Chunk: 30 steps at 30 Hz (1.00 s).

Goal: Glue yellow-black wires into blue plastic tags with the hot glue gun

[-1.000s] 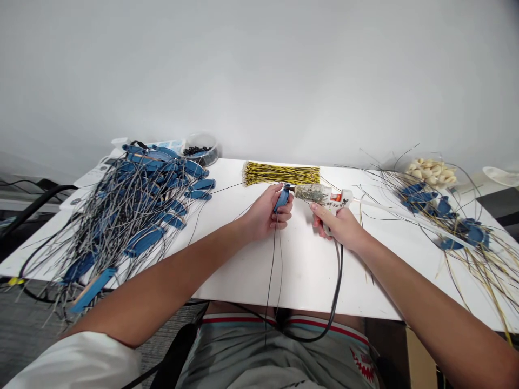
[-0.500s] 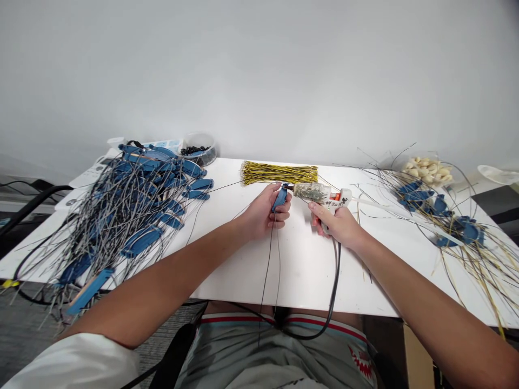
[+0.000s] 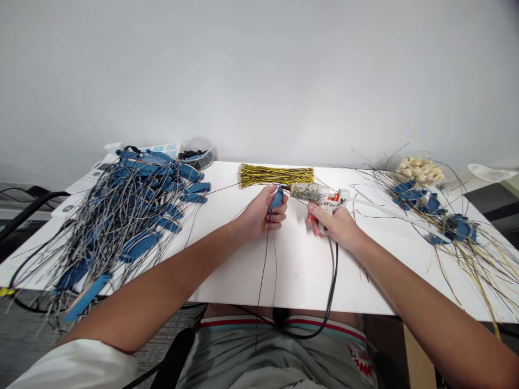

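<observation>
Pinching a blue leaf-shaped piece between its fingers, the left hand presents it just left of the hot glue gun, which the right hand grips. The gun's long axis lies crosswise above the bench, nozzle touching the piece's top; its wire stem hangs toward the person.

bright, even, diffuse light; soft faint shadows; sharp centre; wide-angle bending at edges; no glare.
</observation>
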Each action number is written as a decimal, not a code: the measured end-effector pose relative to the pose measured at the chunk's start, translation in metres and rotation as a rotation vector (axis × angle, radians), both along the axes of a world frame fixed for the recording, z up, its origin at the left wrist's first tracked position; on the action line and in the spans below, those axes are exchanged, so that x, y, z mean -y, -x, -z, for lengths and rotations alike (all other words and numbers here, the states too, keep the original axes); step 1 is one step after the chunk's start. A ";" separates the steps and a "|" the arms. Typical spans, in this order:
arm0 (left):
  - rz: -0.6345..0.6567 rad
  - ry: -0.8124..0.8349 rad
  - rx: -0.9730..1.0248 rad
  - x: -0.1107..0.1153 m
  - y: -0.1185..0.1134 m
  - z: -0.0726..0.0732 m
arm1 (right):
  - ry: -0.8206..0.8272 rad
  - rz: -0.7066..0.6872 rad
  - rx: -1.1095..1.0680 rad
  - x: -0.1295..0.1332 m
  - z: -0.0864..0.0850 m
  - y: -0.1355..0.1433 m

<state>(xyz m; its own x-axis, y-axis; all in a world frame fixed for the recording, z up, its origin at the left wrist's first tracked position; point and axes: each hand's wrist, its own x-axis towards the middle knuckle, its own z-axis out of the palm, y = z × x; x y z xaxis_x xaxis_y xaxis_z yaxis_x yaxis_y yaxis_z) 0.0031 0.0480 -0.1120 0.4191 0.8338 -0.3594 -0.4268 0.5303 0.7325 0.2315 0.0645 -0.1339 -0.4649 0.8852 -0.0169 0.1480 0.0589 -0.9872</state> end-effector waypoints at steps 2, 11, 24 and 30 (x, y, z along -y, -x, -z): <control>-0.001 0.001 0.001 0.000 0.000 0.000 | -0.038 -0.008 -0.058 0.000 -0.004 0.000; -0.014 0.010 0.011 0.001 0.000 -0.001 | -0.030 0.008 -0.076 0.001 -0.011 0.000; -0.009 -0.004 0.026 -0.001 0.001 0.002 | -0.049 -0.004 -0.044 -0.001 -0.010 -0.001; -0.008 0.002 0.050 -0.001 0.002 0.003 | -0.014 -0.009 -0.013 0.002 -0.012 0.000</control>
<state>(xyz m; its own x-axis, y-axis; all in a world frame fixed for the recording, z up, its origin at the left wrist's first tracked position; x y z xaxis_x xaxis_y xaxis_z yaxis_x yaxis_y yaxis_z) 0.0012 0.0495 -0.1154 0.4301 0.8364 -0.3398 -0.4673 0.5283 0.7089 0.2314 0.0622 -0.1217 -0.4729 0.8811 0.0013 0.1345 0.0736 -0.9882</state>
